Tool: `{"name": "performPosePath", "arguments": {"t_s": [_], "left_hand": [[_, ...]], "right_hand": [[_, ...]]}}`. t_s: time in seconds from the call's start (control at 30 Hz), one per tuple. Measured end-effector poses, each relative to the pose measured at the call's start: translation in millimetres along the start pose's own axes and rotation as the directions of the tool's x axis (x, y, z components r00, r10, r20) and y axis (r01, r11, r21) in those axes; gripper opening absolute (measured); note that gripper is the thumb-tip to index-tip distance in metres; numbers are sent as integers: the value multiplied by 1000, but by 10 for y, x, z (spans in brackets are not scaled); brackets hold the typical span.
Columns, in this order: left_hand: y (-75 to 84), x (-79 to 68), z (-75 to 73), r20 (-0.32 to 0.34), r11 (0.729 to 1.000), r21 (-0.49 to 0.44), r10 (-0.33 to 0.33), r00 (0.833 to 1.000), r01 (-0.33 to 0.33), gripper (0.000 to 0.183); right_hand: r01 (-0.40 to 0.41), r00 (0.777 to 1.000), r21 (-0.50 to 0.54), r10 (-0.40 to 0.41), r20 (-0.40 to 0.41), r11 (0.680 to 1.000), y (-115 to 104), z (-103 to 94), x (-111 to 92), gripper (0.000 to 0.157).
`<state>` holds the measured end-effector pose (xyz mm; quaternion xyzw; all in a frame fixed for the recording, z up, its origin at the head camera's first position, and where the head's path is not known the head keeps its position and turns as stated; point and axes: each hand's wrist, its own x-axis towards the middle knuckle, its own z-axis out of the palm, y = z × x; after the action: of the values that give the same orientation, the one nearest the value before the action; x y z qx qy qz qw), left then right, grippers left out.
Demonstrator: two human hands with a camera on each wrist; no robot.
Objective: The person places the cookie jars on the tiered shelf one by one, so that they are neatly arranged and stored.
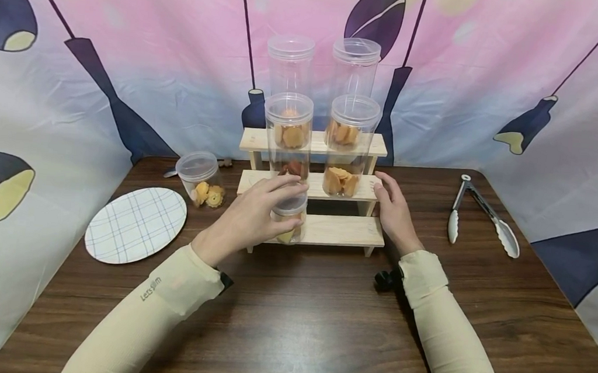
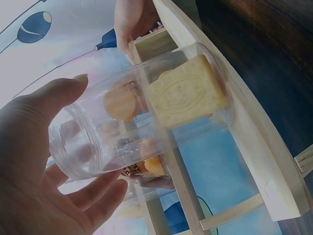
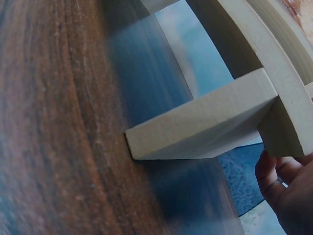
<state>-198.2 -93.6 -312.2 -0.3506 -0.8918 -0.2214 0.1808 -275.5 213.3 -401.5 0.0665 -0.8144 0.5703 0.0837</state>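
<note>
A three-tier wooden stand (image 1: pixel 340 231) bears clear lidded jars. On its lowest tier, at the left, stands a jar (image 1: pixel 290 207) with a pale rectangular biscuit (image 2: pixel 187 92) inside. My left hand (image 1: pixel 260 213) is around this jar's lid, its fingers spread and the thumb apart from them. In the left wrist view the thumb tip looks clear of the lid (image 2: pixel 73 139). My right hand (image 1: pixel 396 214) grips the right end of the middle tier; in the right wrist view its fingers (image 3: pixel 268 178) are at the board's end.
Jars of cookies, such as the right one (image 1: pixel 346 149), stand on the upper tiers. To the left are another cookie jar (image 1: pixel 198 173) and an oval checked plate (image 1: pixel 136 226). Tongs (image 1: pixel 481 212) lie spread at the right. A printed cloth (image 1: pixel 184 37) hangs behind the table.
</note>
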Motion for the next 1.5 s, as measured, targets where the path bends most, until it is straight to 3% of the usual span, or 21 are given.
{"name": "performPosePath", "arguments": {"t_s": [1.0,1.2,1.37,1.5], "left_hand": [[29,-54,-68,-3,999,40,27,1000,-27,65],[-20,-128,-162,-68,1000,-4,27,997,-28,69],[-125,-218,-317,-125,999,-35,-29,992,25,75],[-279,-295,-456,-148,996,-41,-83,986,77,70]], "right_hand": [[-7,1000,-6,7,-13,1000,-15,-1,-6,54],[-6,1000,-10,6,-12,1000,-14,-1,-13,54],[-9,1000,-12,9,-5,1000,-17,-5,-23,56],[-8,1000,-13,8,-1,1000,-9,-7,-17,57]]}}
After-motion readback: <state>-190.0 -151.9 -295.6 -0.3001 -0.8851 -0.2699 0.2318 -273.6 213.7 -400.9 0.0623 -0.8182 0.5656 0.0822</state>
